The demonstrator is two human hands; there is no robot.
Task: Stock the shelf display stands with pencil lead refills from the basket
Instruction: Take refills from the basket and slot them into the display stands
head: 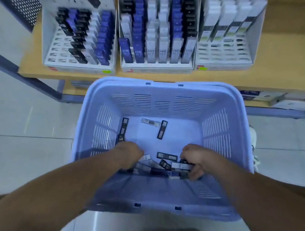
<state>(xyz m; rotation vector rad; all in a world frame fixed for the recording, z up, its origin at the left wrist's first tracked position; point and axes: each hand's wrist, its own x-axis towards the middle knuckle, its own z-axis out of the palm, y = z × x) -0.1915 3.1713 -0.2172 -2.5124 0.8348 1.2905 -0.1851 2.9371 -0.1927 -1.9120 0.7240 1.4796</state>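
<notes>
Both bare forearms dip into the slotted lilac plastic basket (149,103). Fingers (195,174) of the right hand (193,158) curl round flat rectangular refill cases (181,166). The left hand (129,154) hides its fingers, so I cannot tell its grip. Slim loose cases (162,129) lie beyond the fingers, and the cardboard display stands (153,66) sit farther off on the wooden shelf (287,54).

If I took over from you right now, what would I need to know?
Left grip: down in the basket among the refills; its hold is hidden.
Right grip: curled round a few refills.
Other loose refills lie on the basket floor.
Done: the middle stand looks nearly full.
Left: the left stand and right stand have empty front slots, and the basket is not emptied.
</notes>
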